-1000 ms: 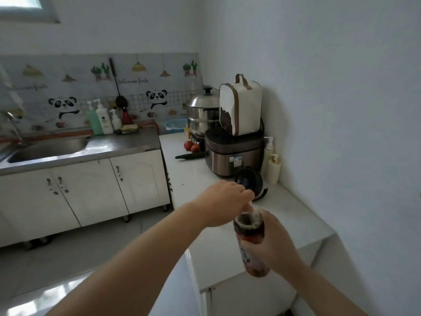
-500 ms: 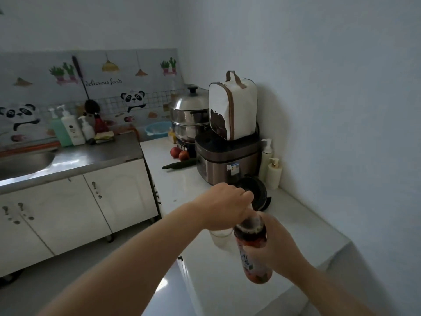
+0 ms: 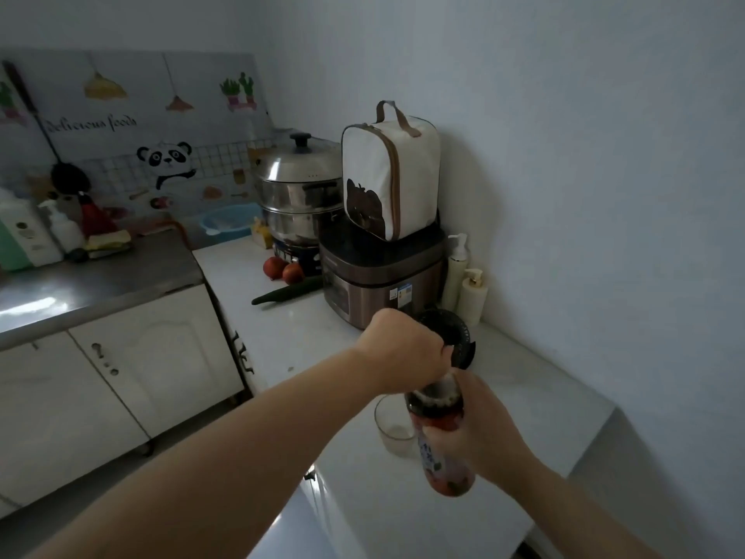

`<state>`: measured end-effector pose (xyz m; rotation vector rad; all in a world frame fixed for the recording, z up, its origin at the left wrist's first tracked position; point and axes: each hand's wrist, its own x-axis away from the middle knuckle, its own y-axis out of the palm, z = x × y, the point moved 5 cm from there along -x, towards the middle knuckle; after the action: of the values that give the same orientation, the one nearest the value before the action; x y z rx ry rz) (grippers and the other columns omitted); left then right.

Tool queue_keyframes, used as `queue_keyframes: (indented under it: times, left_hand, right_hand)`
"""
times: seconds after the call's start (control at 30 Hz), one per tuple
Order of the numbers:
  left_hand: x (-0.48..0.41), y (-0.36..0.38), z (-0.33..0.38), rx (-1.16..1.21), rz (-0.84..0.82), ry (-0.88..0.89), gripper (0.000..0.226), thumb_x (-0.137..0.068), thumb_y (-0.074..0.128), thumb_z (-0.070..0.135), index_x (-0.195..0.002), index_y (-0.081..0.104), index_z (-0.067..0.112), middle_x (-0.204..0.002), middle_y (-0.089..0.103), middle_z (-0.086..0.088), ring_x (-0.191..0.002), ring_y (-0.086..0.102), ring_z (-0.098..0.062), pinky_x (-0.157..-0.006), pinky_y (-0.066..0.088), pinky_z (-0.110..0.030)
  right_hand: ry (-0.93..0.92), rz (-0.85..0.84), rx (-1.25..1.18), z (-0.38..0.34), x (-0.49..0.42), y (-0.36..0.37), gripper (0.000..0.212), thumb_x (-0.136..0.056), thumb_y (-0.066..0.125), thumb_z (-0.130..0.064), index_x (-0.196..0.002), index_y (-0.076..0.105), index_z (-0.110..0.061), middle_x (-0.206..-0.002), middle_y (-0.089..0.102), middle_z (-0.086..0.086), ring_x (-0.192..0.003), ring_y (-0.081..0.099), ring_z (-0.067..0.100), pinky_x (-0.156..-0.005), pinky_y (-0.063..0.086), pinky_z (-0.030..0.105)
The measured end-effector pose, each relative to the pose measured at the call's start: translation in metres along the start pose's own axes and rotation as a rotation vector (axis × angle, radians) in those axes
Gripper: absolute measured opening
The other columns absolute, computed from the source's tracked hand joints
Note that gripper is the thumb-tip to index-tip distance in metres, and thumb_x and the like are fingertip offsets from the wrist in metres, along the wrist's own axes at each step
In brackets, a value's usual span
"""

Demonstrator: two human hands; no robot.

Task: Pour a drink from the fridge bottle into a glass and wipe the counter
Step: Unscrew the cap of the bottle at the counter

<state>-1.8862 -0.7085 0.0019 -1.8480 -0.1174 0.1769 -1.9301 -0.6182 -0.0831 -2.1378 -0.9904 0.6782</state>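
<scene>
A drink bottle with dark liquid and a red, patterned label is held upright over the white counter. My right hand grips its body from the right side. My left hand is curled over the bottle's top, where the cap sits hidden under the fingers. A short clear glass stands on the counter just left of the bottle, partly behind my left wrist; it looks empty.
A black round object lies behind my left hand. Further back stand a rice cooker with a lunch bag on top, two pump bottles, a steamer pot, a cucumber and two tomatoes. The steel sink counter runs left.
The view has swung right and closer to the counter, so the glass now shows beside the bottle. Both hands keep their hold on bottle and cap.
</scene>
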Motion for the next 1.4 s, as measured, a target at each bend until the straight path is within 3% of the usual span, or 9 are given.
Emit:
queue_keyframes:
  times: [0.13,0.27,0.37,0.53,0.63,0.83,1.03,1.3,1.4]
  left_hand:
    - [-0.009,0.003,-0.009,0.072,-0.11,-0.221,0.065,-0.096,0.02,0.056,-0.057,0.049,0.013,-0.055,0.046,0.001,-0.052,0.047,-0.015,-0.051,0.036,-0.026]
    - [-0.014,-0.007,0.002,-0.009,-0.12,0.187,0.036,-0.097,0.037,0.041,-0.118,0.056,0.019,-0.102,0.058,-0.006,-0.094,0.058,-0.022,-0.069,0.052,-0.033]
    - [-0.014,-0.003,0.004,-0.046,-0.158,0.356,0.035,-0.095,0.045,0.015,-0.13,0.049,0.018,-0.128,0.046,-0.005,-0.114,0.044,-0.021,-0.089,0.045,-0.028]
    - [-0.026,-0.004,0.003,0.249,-0.143,-0.013,0.021,-0.094,0.047,0.022,-0.113,0.052,0.012,-0.095,0.05,-0.002,-0.082,0.05,-0.016,-0.069,0.043,-0.028]
    - [-0.034,-0.008,0.012,0.049,-0.138,-0.01,0.027,-0.098,0.04,0.023,-0.121,0.051,0.013,-0.086,0.049,-0.001,-0.071,0.049,-0.018,-0.06,0.046,-0.032]
    - [-0.037,-0.005,0.015,-0.01,-0.205,0.255,0.042,-0.094,0.048,0.018,-0.136,0.041,0.025,-0.114,0.046,-0.006,-0.101,0.049,-0.022,-0.08,0.051,-0.034]
    - [-0.045,-0.012,0.01,0.158,-0.112,0.111,0.025,-0.096,0.044,0.026,-0.117,0.048,0.014,-0.098,0.046,-0.001,-0.087,0.052,-0.018,-0.071,0.046,-0.03]
    - [-0.059,-0.016,0.011,0.093,-0.143,-0.059,0.036,-0.1,0.035,0.024,-0.133,0.044,0.014,-0.109,0.049,-0.011,-0.09,0.053,-0.023,-0.073,0.05,-0.036]
    - [-0.065,-0.013,0.009,0.174,-0.091,-0.229,0.032,-0.096,0.039,0.038,-0.1,0.054,0.01,-0.079,0.051,-0.002,-0.078,0.049,-0.02,-0.067,0.04,-0.033]
  right_hand:
    - [0.013,0.008,-0.008,0.002,-0.005,-0.003,0.065,-0.066,0.079,-0.032,-0.12,0.045,-0.022,-0.111,0.044,-0.01,-0.095,0.046,0.004,-0.079,0.037,0.011]
    - [0.028,-0.05,-0.031,0.012,-0.011,-0.012,0.069,-0.064,0.079,-0.029,-0.122,0.043,-0.025,-0.11,0.042,-0.009,-0.097,0.048,0.008,-0.084,0.04,0.018]
    - [0.048,-0.064,-0.042,0.02,-0.015,-0.02,0.069,-0.063,0.08,-0.027,-0.122,0.044,-0.022,-0.111,0.045,-0.006,-0.1,0.05,0.012,-0.083,0.042,0.021]
    - [0.052,-0.095,-0.056,0.026,-0.025,-0.025,0.071,-0.065,0.08,-0.024,-0.125,0.043,-0.02,-0.122,0.047,0.0,-0.104,0.047,0.012,-0.093,0.045,0.029]
    - [0.062,-0.105,-0.04,0.029,-0.029,-0.025,0.074,-0.065,0.08,-0.025,-0.128,0.041,-0.019,-0.126,0.045,0.001,-0.111,0.049,0.017,-0.094,0.045,0.03]
    - [0.07,-0.145,-0.073,0.043,-0.033,-0.028,0.073,-0.063,0.081,-0.026,-0.125,0.043,-0.022,-0.12,0.048,-0.003,-0.106,0.051,0.016,-0.091,0.047,0.03]
    - [0.047,-0.14,-0.228,0.04,-0.038,-0.037,0.062,-0.065,0.08,-0.015,-0.115,0.045,-0.029,-0.106,0.054,-0.01,-0.102,0.054,0.013,-0.09,0.05,0.032]
    - [0.141,-0.08,-0.294,0.049,-0.041,-0.035,0.062,-0.07,0.078,-0.018,-0.124,0.048,-0.017,-0.11,0.059,-0.003,-0.101,0.054,0.014,-0.091,0.049,0.033]
    - [0.138,-0.038,-0.299,0.051,-0.042,-0.035,0.061,-0.067,0.08,-0.018,-0.121,0.05,-0.02,-0.112,0.06,-0.001,-0.106,0.056,0.018,-0.092,0.05,0.036]
